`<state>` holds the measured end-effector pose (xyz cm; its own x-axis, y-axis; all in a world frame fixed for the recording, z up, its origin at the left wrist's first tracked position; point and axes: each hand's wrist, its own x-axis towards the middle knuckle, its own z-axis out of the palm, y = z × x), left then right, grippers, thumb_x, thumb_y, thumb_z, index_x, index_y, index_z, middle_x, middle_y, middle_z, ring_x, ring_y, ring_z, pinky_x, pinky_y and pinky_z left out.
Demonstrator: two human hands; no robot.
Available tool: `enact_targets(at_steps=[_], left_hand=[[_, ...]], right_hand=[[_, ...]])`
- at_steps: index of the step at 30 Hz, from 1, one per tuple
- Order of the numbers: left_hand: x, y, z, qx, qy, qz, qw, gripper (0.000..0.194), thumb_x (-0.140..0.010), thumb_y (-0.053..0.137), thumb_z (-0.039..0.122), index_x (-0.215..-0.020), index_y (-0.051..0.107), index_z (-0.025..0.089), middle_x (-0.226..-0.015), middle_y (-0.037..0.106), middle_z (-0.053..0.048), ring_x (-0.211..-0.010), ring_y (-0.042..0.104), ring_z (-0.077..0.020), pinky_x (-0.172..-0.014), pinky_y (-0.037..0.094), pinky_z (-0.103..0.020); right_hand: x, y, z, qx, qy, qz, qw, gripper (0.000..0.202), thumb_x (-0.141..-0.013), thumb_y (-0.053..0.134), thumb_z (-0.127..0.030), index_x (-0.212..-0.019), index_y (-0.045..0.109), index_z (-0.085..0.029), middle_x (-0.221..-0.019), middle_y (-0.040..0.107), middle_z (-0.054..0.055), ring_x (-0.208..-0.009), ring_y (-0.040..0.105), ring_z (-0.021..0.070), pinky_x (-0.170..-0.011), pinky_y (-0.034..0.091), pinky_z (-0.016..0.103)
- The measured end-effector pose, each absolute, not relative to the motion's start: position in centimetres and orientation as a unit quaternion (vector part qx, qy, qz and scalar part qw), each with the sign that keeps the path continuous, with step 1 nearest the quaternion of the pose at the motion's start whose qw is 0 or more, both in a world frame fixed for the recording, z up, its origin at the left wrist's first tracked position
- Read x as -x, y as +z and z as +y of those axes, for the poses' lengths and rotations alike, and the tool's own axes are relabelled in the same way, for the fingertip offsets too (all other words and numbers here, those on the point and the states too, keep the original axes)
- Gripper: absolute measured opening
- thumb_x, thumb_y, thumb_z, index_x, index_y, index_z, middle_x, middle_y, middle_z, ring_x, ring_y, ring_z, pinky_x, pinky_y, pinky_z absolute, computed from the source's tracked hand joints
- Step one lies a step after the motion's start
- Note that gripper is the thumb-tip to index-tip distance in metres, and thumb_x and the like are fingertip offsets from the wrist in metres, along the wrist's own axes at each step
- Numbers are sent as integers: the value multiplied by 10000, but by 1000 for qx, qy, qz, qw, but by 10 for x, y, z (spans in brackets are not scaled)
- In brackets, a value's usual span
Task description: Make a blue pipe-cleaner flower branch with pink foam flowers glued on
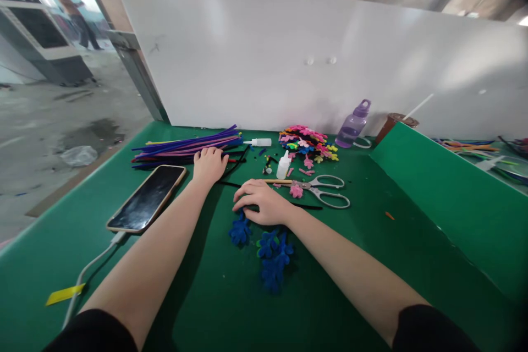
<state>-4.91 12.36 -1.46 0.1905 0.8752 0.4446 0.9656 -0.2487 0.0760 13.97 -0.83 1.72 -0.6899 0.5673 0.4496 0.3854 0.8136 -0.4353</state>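
- Over on the green tabletop (342,308), both hands are palm-down. Left hand (210,165) lies across the pipe-cleaner bundle (187,148), fingers loosely bent; can't tell if it's pinching a stem or just steadying the pile.
- Right hand (260,202) has thumb and fingers curved, tips right by a small blue fuzzy flower (240,230). Can't tell if they've got hold of it, the contact's hidden.
- More blue fuzzy pieces (275,268) sit just nearer the person, probably there for easy reach.
- Scissors (310,185) lie past the right hand, handle loops pointing right, which I'd guess suits a right-hand grab. Pink flower (296,191) right by the blades.
- One glue bottle (283,166) stands upright, nozzle up, maybe against drips. Another glue bottle (260,142) is on its side.
- Colorful flower pile (303,140) is pushed back near the white panel (256,55), likely to save elbow room.
- Phone (147,199) is left of the left forearm, cable (93,264) plugged in.
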Motion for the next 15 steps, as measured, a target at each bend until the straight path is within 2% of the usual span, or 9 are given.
enact_targets(at_steps=[6,10,15], left_hand=[[50,-14,123,764,-200,-605,102,362,-876,369,377,-1092,569,166,-1151,563,-126,-1109,449,-289,-921,335,-434],[50,-13,123,763,-197,-607,96,362,-873,367,375,-1100,566,174,-1159,559,-121,-1112,447,-289,-917,342,-430],[50,-13,124,764,-197,-608,91,363,-870,367,375,-1104,564,179,-1166,554,-121,-1120,439,-287,-927,338,-431]], right_hand=[[-140,16,-8,280,124,-912,274,103,-780,553,-192,-790,652,-214,-997,621,37,-1030,488,197,-919,331,377],[-139,14,-7,308,113,-896,299,107,-800,524,-167,-786,625,-198,-940,629,33,-986,511,181,-916,327,363],[-140,14,-6,320,111,-884,321,121,-767,537,-144,-826,619,-209,-942,636,28,-976,519,182,-938,314,372]])
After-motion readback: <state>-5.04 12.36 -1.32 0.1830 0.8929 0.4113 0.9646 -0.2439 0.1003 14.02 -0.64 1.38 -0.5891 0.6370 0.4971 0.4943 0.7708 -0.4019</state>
